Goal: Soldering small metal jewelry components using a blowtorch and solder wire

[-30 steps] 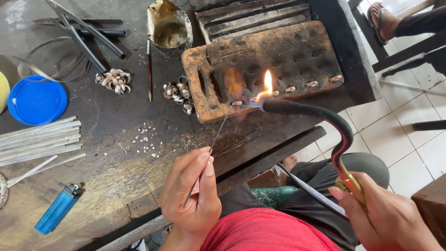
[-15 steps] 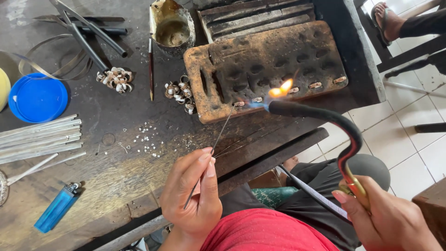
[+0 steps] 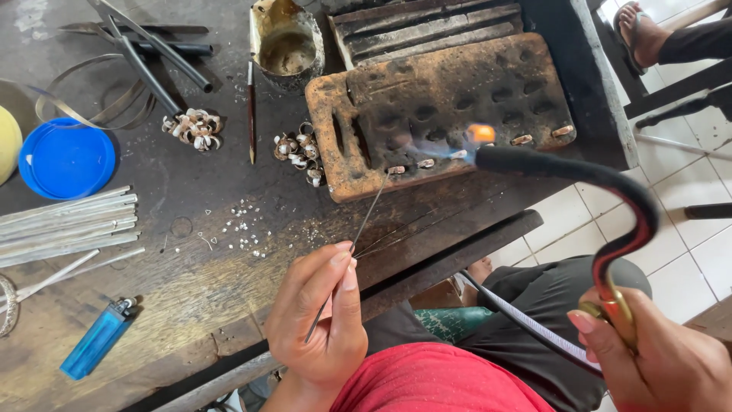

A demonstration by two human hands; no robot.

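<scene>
The small metal pieces (image 3: 427, 162) sit in a row along the near edge of the scorched soldering block (image 3: 450, 99). Your left hand (image 3: 320, 320) pinches a thin wire (image 3: 364, 223) whose tip reaches them; your right hand (image 3: 663, 358) grips the lit torch (image 3: 602, 183), flame at the row.

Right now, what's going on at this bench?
A person is soldering small metal pieces on a scorched block. The right hand holds a curved gas torch, its flame on the row of pieces along the block's front edge. The left hand pinches a thin wire pick, its tip at that row.
</scene>
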